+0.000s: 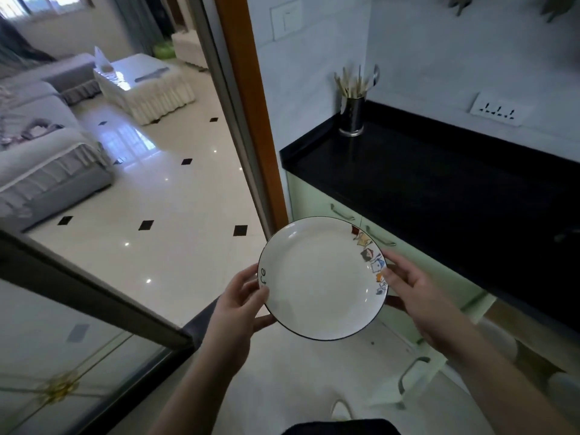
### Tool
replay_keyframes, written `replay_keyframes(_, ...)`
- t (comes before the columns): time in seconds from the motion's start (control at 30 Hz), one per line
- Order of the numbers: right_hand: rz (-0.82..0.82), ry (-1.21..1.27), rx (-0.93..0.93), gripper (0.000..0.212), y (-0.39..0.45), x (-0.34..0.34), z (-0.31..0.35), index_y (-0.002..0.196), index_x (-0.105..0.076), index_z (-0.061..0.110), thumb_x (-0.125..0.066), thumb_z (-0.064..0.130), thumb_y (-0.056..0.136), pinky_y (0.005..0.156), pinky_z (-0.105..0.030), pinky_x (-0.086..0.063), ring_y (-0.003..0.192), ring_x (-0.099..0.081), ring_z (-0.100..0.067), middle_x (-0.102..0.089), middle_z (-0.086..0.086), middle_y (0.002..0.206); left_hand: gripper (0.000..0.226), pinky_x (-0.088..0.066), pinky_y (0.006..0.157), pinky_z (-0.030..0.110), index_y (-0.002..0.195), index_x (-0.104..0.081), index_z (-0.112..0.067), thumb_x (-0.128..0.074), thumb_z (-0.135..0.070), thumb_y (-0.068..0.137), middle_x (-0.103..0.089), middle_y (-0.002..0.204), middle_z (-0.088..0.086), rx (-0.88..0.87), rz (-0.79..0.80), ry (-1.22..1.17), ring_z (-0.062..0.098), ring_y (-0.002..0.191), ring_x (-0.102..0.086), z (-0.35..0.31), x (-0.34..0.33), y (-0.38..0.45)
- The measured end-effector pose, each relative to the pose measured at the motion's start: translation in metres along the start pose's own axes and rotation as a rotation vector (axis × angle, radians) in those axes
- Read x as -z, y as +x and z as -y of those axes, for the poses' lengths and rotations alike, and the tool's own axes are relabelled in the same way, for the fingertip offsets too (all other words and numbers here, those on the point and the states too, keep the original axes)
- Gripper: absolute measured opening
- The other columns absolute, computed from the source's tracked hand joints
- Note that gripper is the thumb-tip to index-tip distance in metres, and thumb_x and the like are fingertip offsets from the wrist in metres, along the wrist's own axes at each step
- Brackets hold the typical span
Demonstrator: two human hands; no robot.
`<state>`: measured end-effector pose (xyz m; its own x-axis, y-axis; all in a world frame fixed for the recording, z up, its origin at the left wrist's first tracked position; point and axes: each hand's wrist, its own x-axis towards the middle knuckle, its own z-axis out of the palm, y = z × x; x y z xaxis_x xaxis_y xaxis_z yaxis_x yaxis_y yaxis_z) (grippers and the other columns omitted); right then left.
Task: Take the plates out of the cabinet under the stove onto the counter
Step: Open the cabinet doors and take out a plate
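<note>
Here we hold a white plate (320, 279) in the air with both hands, the left hand (241, 306) gripping its left rim, thumb on top, and the right hand (411, 290) gripping its right rim by the coloured pictures. It hangs in front of the pale green cabinets (317, 199), below the black counter (439, 177), where a metal utensil holder (351, 116) stands near the corner.

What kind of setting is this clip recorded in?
Most likely a home kitchen, opening onto a living room. A black counter runs over pale green cabinets, a metal holder of chopsticks stands on it, and both hands hold a white plate. A sofa shows through the doorway.
</note>
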<state>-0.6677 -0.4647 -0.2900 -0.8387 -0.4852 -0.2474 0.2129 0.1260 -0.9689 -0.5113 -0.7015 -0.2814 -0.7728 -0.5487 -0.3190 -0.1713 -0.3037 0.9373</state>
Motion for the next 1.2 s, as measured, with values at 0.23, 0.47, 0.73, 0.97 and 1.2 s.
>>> replay_keyframes(0.23,0.015,0.07,-0.017,0.037,0.065,-0.002,0.019,0.135,-0.054,0.022,-0.049,0.013,0.1,0.076,-0.025,-0.058,0.098,-0.07,-0.011,-0.073,0.005,0.112,0.038,-0.058,0.082,0.052,0.126,-0.063,-0.031,-0.068,-0.017,0.09,-0.071,0.117,0.007,0.006,0.045,-0.005,0.037,0.106,-0.068,-0.028,-0.005,0.065)
replay_keyframes(0.47,-0.059,0.115,-0.033,0.033,0.122,-0.02,0.027,0.126,-0.06,0.028,-0.048,0.012,0.1,0.066,-0.019,-0.056,0.095,-0.07,-0.007,-0.074,0.011,0.106,0.034,-0.061,0.073,0.041,0.124,-0.065,-0.029,-0.063,-0.013,0.094,-0.073,0.115,0.005,0.002,0.1,0.055,0.028,0.101,-0.071,-0.048,-0.001,0.143)
replay_keyframes(0.73,-0.23,0.176,-0.009,0.031,0.204,-0.054,0.055,0.11,-0.065,0.039,-0.053,0.013,0.098,0.064,-0.022,-0.057,0.092,-0.072,-0.012,-0.075,0.006,0.103,0.03,-0.061,0.065,0.034,0.113,-0.071,-0.036,-0.061,-0.013,0.096,-0.074,0.107,0.001,-0.016,0.225,0.123,0.02,0.093,-0.073,-0.103,0.003,0.268)
replay_keyframes(0.97,-0.378,0.213,0.004,0.032,0.245,-0.065,0.063,0.109,-0.067,0.048,-0.056,0.021,0.097,0.075,-0.029,-0.057,0.099,-0.07,-0.013,-0.074,0.008,0.109,0.031,-0.062,0.071,0.04,0.111,-0.071,-0.04,-0.06,-0.015,0.096,-0.075,0.106,-0.003,0.024,0.345,0.155,0.019,0.091,-0.073,-0.121,-0.013,0.35)
replay_keyframes(1.2,-0.469,0.262,-0.026,0.03,0.268,-0.021,0.071,0.11,-0.068,0.045,-0.053,0.023,0.098,0.075,-0.028,-0.058,0.1,-0.071,-0.019,-0.074,0.001,0.109,0.05,-0.061,0.073,0.038,0.12,-0.065,-0.024,-0.083,-0.02,0.073,-0.077,0.102,0.001,0.171,0.445,0.139,0.023,0.092,-0.074,-0.119,-0.08,0.414)
